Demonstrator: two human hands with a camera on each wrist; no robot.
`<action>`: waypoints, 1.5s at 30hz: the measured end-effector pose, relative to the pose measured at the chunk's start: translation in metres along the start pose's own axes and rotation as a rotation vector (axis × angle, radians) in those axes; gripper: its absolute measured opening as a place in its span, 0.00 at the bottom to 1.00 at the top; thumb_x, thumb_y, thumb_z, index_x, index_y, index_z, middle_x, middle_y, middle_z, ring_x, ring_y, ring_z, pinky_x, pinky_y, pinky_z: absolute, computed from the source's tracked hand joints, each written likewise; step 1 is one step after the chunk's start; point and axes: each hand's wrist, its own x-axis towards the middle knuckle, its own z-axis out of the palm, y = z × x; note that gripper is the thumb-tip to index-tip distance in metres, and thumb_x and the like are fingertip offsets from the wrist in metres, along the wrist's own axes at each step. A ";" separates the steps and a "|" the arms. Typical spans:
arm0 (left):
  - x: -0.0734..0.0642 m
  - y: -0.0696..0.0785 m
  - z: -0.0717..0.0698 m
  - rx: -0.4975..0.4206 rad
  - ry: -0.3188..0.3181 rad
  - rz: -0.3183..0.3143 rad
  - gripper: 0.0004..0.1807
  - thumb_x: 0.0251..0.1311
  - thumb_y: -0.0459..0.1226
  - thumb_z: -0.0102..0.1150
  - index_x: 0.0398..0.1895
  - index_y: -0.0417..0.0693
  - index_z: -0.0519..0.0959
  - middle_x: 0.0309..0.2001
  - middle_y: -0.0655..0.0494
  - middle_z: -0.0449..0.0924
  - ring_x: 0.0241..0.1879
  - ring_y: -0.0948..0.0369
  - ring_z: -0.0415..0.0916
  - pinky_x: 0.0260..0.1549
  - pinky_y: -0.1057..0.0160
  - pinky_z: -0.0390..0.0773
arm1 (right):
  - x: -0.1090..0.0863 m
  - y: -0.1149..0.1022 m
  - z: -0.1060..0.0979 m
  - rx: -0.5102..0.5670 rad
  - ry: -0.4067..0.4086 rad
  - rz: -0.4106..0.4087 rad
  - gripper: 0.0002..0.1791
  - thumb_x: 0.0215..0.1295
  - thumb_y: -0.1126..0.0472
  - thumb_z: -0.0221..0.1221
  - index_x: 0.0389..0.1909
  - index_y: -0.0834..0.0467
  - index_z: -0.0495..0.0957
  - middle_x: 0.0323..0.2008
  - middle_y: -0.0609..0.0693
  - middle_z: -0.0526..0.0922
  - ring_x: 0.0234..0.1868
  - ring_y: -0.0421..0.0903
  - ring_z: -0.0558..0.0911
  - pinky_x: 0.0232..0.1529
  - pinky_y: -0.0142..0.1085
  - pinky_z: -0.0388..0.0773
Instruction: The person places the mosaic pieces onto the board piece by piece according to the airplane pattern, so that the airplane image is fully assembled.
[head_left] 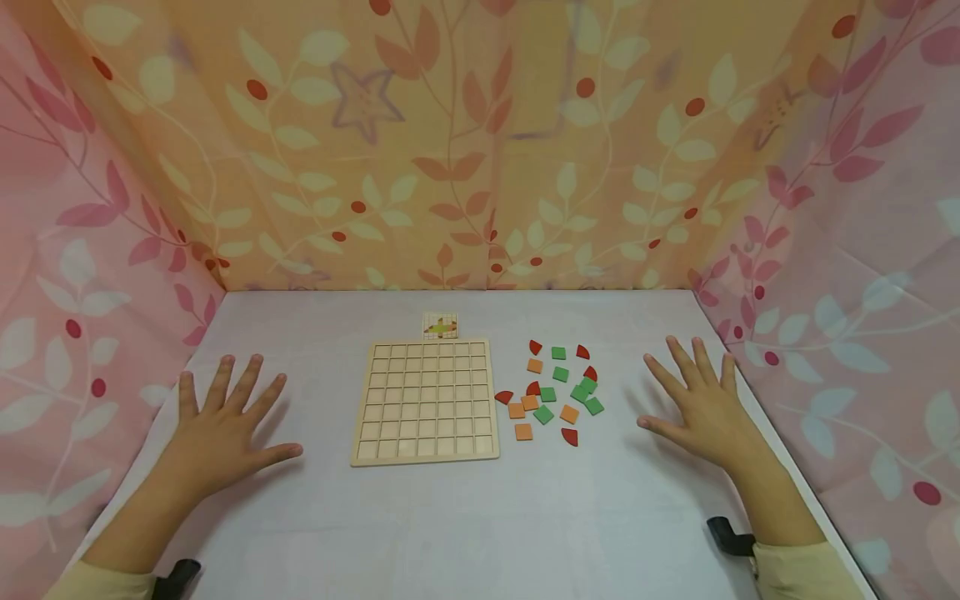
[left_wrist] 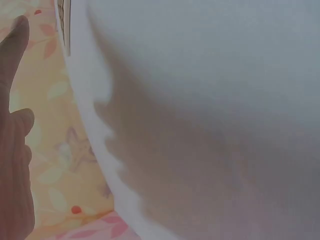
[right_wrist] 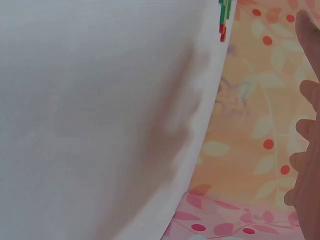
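A square wooden grid board (head_left: pixel 430 402) lies on the white table, its cells bare. Touching or close to its far edge is a small pattern card (head_left: pixel 440 326) with a green, orange and red figure. Right of the board several loose pieces are scattered: green tiles (head_left: pixel 561 375), orange tiles (head_left: pixel 523 432) and red quarter-round pieces (head_left: pixel 570 437). My left hand (head_left: pixel 225 433) hovers left of the board, fingers spread, holding nothing. On the other side, my right hand (head_left: pixel 697 408) is likewise spread in the air, right of the pieces. Both wrist views show the hands' shadows on the cloth.
A white cloth (head_left: pixel 450 533) covers the table. Patterned curtains enclose it: an orange one (head_left: pixel 465 150) at the back, pink ones on the left (head_left: pixel 67 275) and right (head_left: pixel 847 250). Black wrist mounts (head_left: pixel 727 536) sit at both cuffs.
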 end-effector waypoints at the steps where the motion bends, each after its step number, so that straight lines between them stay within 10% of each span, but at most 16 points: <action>1: 0.001 0.002 0.000 -0.004 0.001 0.001 0.63 0.51 0.79 0.54 0.84 0.60 0.47 0.84 0.48 0.24 0.79 0.44 0.11 0.66 0.28 0.10 | 0.001 0.000 0.000 0.000 0.004 -0.003 0.56 0.54 0.27 0.65 0.81 0.43 0.55 0.83 0.58 0.45 0.82 0.63 0.33 0.71 0.71 0.20; 20: 0.012 0.029 0.007 -0.148 -0.017 0.011 0.61 0.55 0.76 0.55 0.85 0.59 0.43 0.84 0.41 0.31 0.80 0.45 0.12 0.66 0.27 0.12 | 0.020 -0.008 0.000 0.096 -0.004 0.050 0.50 0.61 0.31 0.63 0.81 0.43 0.56 0.82 0.59 0.50 0.83 0.61 0.38 0.76 0.66 0.23; 45: 0.029 0.061 0.005 -0.721 0.056 0.040 0.54 0.60 0.49 0.70 0.84 0.51 0.49 0.83 0.43 0.42 0.82 0.39 0.33 0.71 0.24 0.37 | 0.058 -0.012 0.003 0.364 -0.025 0.172 0.46 0.66 0.39 0.64 0.80 0.50 0.59 0.76 0.60 0.63 0.76 0.64 0.60 0.72 0.68 0.57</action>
